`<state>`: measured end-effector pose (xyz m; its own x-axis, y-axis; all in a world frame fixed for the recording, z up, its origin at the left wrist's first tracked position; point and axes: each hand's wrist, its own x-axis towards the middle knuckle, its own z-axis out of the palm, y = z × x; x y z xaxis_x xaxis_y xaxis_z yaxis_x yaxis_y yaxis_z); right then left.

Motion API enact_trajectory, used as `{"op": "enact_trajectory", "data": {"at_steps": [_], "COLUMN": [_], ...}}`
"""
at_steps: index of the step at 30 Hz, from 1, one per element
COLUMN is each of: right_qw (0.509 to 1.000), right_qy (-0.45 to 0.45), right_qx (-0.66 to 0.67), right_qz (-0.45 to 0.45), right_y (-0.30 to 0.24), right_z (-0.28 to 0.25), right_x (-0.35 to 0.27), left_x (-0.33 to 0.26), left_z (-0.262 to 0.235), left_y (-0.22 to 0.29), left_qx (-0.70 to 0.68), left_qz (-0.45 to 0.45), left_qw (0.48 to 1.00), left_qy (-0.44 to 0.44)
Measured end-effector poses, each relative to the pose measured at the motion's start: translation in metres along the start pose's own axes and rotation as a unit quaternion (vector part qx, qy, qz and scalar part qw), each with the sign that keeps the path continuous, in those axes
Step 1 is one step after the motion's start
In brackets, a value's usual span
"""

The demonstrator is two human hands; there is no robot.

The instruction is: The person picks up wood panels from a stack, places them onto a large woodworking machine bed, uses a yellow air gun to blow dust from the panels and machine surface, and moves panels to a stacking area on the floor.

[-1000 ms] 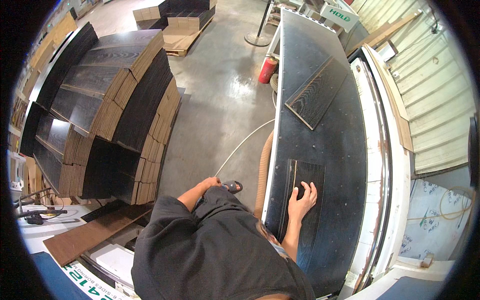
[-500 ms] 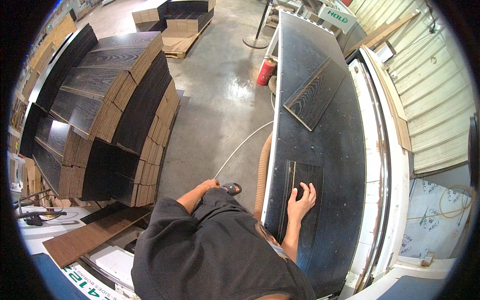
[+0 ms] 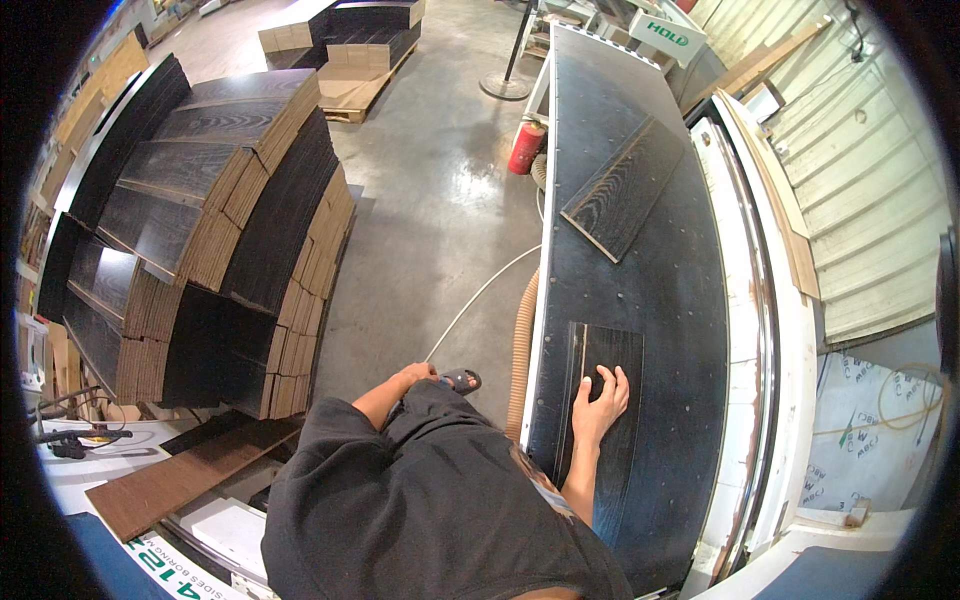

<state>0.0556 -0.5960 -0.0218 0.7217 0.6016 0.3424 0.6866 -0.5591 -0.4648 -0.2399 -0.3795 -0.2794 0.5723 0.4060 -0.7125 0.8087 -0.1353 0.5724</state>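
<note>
My right hand (image 3: 598,402) is over a dark wood-grain panel (image 3: 612,345) lying on the black machine table (image 3: 680,300). Its fingers are curved and apart with nothing between them; whether the fingertips touch the panel I cannot tell. Farther up the table another dark panel (image 3: 625,190) lies at a slant. Down by my left hip, my left hand (image 3: 415,373) is curled closed. A thin white hose (image 3: 478,292) runs across to this hand and ends from sight there; what the fingers grip is hidden.
Tall stacks of dark panels (image 3: 215,190) stand at the left, with another stack on a pallet (image 3: 360,95) farther back. Beside the table are a red fire extinguisher (image 3: 526,148) and a ribbed tan duct (image 3: 524,350). A brown board (image 3: 190,475) lies at lower left.
My hands keep nearly the same poses and the panels stay put. The whole view has shifted slightly.
</note>
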Motion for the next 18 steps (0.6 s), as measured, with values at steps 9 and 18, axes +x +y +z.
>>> {"op": "enact_trajectory", "data": {"at_steps": [9,18], "right_qw": [1.000,1.000], "right_qy": [0.003,0.001], "right_qx": [0.002,0.006], "right_qz": [0.003,0.008], "right_y": [-0.001,-0.001], "right_z": [-0.001,-0.001], "right_x": [0.000,0.000], "left_x": [-0.006,0.008], "left_z": [-0.001,0.009], "left_y": [0.003,-0.015], "left_qx": [-0.011,-0.012], "left_qz": [-0.008,0.013], "left_qw": [1.000,1.000], "left_qy": [0.002,0.018]}}
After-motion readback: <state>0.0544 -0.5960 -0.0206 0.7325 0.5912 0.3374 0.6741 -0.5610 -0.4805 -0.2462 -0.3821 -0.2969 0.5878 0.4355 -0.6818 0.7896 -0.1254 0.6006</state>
